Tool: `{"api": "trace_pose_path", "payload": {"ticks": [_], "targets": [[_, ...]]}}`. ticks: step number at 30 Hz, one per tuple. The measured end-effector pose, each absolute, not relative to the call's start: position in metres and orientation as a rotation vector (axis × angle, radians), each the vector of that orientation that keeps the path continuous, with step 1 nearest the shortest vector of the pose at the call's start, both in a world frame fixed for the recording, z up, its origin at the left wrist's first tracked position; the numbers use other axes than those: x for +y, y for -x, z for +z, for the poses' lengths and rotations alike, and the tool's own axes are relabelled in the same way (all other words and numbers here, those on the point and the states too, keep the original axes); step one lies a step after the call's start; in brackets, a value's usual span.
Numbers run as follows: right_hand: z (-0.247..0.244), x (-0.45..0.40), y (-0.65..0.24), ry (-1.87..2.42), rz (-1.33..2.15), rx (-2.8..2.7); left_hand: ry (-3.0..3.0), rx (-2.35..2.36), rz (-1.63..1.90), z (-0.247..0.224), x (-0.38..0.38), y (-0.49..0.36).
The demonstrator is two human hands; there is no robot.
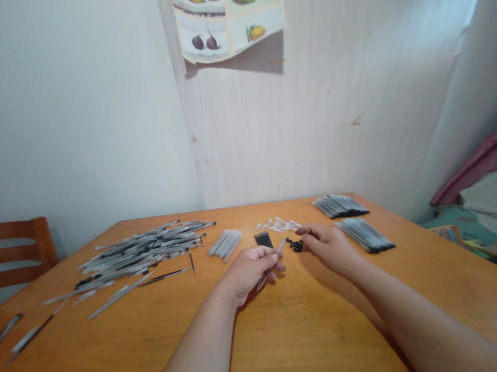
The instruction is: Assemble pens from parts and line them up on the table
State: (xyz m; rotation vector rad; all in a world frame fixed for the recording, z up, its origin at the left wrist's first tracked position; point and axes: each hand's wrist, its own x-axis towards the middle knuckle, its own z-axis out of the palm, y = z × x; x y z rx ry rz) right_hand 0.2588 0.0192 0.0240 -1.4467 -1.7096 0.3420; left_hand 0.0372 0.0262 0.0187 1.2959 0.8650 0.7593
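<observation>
While LH (249,270) holds pen (282,246), RH (328,250) is by blk caps (296,245).

1. Our left hand (253,268) holds a slim clear barrel (282,246), tilted.
2. Our right hand (327,247) reaches to small black pieces (296,245); white pieces (281,224) lie just beyond.
3. On our bench (283,348), a loose pen pile (144,250) lies left, two pen rows (365,235) right.
</observation>
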Motion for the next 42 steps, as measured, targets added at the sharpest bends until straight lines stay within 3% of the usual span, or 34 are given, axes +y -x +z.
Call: {"api": "trace_pose_path", "payload": {"ticks": [12, 24, 33, 42], "targets": [[0.0, 0.045, -0.302, 1.844, 0.298, -1.781, -1.318, 0.871, 0.758, 0.018, 0.028, -0.036], [-0.008, 0.048, -0.302, 1.901, 0.292, -1.767, -1.337, 0.89, 0.745, 0.021, 0.025, -0.037], [0.036, 0.015, -0.274, 1.309, 1.023, -1.489, -1.37, 0.843, 0.709, 0.019, 0.025, -0.036], [0.047, 0.002, -0.262, 1.152, 1.138, -1.515, -1.439, 0.804, 0.677, 0.014, 0.026, -0.037]]}}
